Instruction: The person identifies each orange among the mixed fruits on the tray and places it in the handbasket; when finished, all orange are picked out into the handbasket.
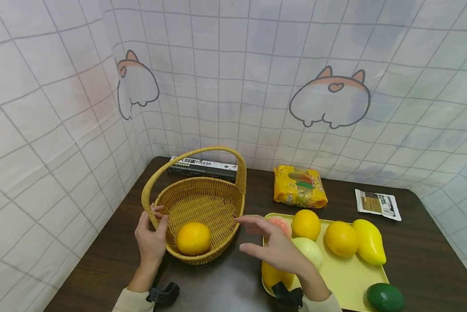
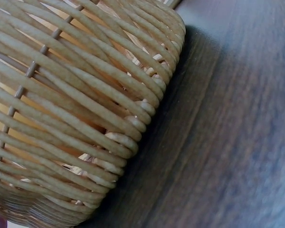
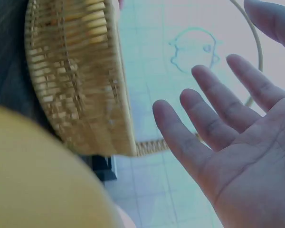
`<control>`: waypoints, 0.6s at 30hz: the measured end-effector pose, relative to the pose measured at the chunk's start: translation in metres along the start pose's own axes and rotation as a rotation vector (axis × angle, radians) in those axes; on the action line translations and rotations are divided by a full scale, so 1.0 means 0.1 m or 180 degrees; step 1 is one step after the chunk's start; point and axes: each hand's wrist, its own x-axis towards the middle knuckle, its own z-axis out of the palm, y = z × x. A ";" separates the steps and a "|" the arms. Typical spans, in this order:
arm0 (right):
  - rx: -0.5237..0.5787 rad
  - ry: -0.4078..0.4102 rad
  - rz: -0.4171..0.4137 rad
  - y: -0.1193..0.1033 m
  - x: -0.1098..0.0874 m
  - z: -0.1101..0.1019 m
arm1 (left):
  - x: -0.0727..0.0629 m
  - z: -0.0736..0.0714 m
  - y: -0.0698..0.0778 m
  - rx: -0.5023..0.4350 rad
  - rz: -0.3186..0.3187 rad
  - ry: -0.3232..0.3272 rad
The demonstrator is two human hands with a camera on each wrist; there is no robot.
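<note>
A woven wicker basket (image 1: 202, 186) with a tall arched handle stands on the left of the table; its side weave fills much of the left wrist view. One orange (image 1: 193, 238) lies inside, near the front rim. My left hand (image 1: 151, 236) holds the basket's left rim at the foot of the handle. Between basket and tray my right hand (image 1: 274, 249) hovers with its fingers spread, holding nothing. Beneath and beside it, the yellow tray (image 1: 340, 277) carries a peach (image 1: 279, 225), two more oranges (image 1: 306, 225), a pale green round fruit (image 1: 308, 252), and a mango (image 1: 370, 242).
Partly under my right wrist lies another yellow fruit (image 1: 274, 275). A dark green fruit (image 1: 385, 297) sits at the tray's front right corner. Along the back are a pasta box (image 1: 202, 168), a yellow food packet (image 1: 299, 186) and a small white pouch (image 1: 377, 204), before a fabric-covered wall.
</note>
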 end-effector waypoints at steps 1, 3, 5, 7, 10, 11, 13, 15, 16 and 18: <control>-0.0022 0.0034 0.0028 0.01 -0.02 -0.03 | 0.00 0.00 0.00 0.0005 -0.0013 -0.0010; -0.0012 0.0102 0.0071 0.02 -0.06 -0.09 | 0.00 0.00 0.00 0.0004 -0.0021 -0.0029; 0.0016 0.0158 0.0082 0.04 -0.09 -0.16 | 0.00 0.00 0.00 0.0019 -0.0031 -0.0033; 0.0008 0.0217 0.0057 0.06 -0.11 -0.22 | 0.00 0.00 -0.01 0.0037 -0.0051 -0.0036; -0.0023 0.0318 0.0018 0.08 -0.15 -0.31 | 0.00 0.00 -0.01 0.0045 -0.0066 -0.0033; -0.0067 0.0353 0.0011 0.08 -0.17 -0.33 | 0.00 -0.01 -0.01 0.0049 -0.0063 -0.0027; -0.0139 0.0423 0.0004 0.09 -0.20 -0.38 | 0.00 -0.01 0.01 0.0059 -0.0046 -0.0027; -0.0217 0.0483 -0.0006 0.10 -0.23 -0.43 | 0.01 0.00 0.07 0.0048 -0.0019 -0.0034; -0.0246 0.0513 -0.0022 0.10 -0.24 -0.46 | 0.01 0.00 0.11 0.0052 0.0004 -0.0035; -0.0301 0.0582 -0.0066 0.12 -0.27 -0.52 | 0.01 0.00 0.20 0.0043 0.0020 -0.0043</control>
